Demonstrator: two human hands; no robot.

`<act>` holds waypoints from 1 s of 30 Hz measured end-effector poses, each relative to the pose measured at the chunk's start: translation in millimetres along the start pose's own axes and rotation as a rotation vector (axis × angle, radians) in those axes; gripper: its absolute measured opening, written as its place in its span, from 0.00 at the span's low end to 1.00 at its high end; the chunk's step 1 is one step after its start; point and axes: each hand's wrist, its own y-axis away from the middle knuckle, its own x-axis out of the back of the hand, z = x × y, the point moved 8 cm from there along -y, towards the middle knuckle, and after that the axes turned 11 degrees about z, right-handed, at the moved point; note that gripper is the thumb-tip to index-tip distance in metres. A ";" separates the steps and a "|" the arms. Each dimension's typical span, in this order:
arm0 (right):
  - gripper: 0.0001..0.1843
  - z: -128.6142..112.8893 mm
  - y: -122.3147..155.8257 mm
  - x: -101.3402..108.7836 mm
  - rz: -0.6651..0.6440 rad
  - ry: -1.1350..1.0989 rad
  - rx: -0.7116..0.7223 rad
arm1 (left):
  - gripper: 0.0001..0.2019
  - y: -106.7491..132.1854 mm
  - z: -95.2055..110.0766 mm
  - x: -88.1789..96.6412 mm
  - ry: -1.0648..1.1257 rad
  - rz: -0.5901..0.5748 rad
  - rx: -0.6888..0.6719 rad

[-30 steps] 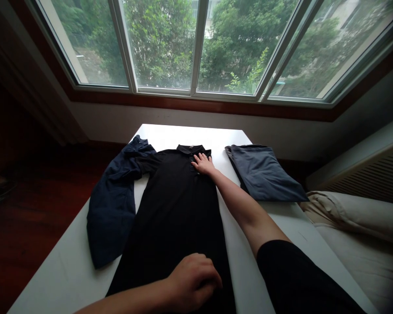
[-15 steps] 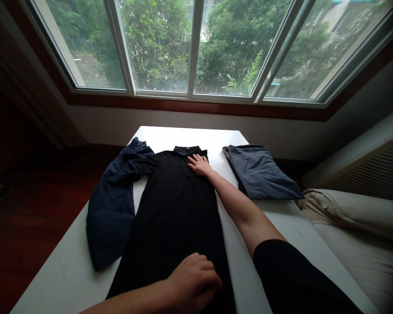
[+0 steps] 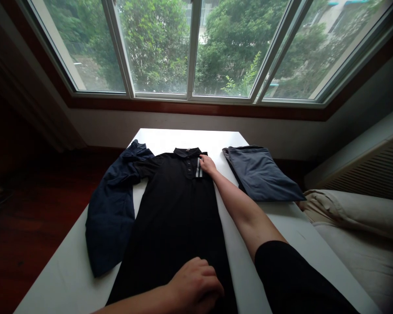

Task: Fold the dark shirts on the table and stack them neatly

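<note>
A black polo shirt [image 3: 180,218] lies spread front side up, its collar toward the window, with a buttoned placket and two pale stripes on the chest. My right hand [image 3: 208,164] is at the shirt's right shoulder, beside the stripes, fingers bent and closed on the cloth there. The sleeve on that side is not visible beyond the hand. Over the lower part of the shirt, near its right side, is my left hand [image 3: 196,281]. Its fingers are curled closed, and the fingertips are hidden beneath it, so what they hold, if anything, does not show.
A white table [image 3: 190,137] bears the clothes. To the left lies a dark navy garment [image 3: 113,218], touching the polo's left sleeve. A folded grey-blue garment [image 3: 265,172] is on the right. Beyond the table's right edge is a beige cushioned seat [image 3: 356,235]; a window [image 3: 160,52] is behind.
My right hand has gone from lying spread on the chest to closing at the right shoulder, uncovering the stripes and buttons. My left hand has hardly moved.
</note>
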 end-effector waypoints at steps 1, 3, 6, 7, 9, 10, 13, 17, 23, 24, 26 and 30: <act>0.28 4.7 -2.7 -2.4 -0.015 0.014 0.006 | 0.08 0.0 -1.9 -2.8 -0.006 -0.007 -0.004; 0.30 13.2 -8.2 -7.5 -0.047 0.035 0.015 | 0.08 0.1 -5.9 -7.5 -0.014 -0.009 -0.008; 0.33 23.0 -17.0 -15.3 -0.109 0.056 0.017 | 0.08 1.1 -9.5 -12.7 -0.018 -0.022 -0.023; 0.34 25.2 -20.4 -16.9 -0.125 0.059 0.014 | 0.08 1.5 -9.8 -13.6 -0.023 -0.030 -0.028; 0.35 28.3 -28.1 -17.6 -0.149 0.053 0.000 | 0.08 2.1 -9.2 -12.6 -0.027 -0.040 -0.030; 0.35 29.2 -31.8 -16.7 -0.157 0.040 -0.010 | 0.08 2.1 -8.3 -10.6 -0.025 -0.039 -0.028; 0.31 29.9 -37.0 -10.8 -0.163 -0.002 -0.025 | 0.08 1.6 -4.3 -2.4 -0.014 -0.022 -0.021; 0.28 31.0 -19.5 0.1 -0.092 -0.014 0.000 | 0.08 1.5 -1.0 3.9 0.006 0.002 -0.023; 0.28 30.4 11.1 6.2 -0.024 0.015 0.065 | 0.08 1.2 -2.6 1.5 0.007 0.008 -0.023; 0.30 28.8 11.8 4.4 -0.051 0.032 0.086 | 0.07 0.9 -2.5 1.2 0.004 0.004 -0.024; 0.32 26.9 10.1 2.6 -0.085 0.056 0.104 | 0.07 0.5 -2.0 1.3 0.004 -0.001 -0.026; 0.33 25.9 7.1 9.1 -0.036 0.041 0.082 | 0.08 1.7 -1.1 1.9 -0.016 0.021 -0.032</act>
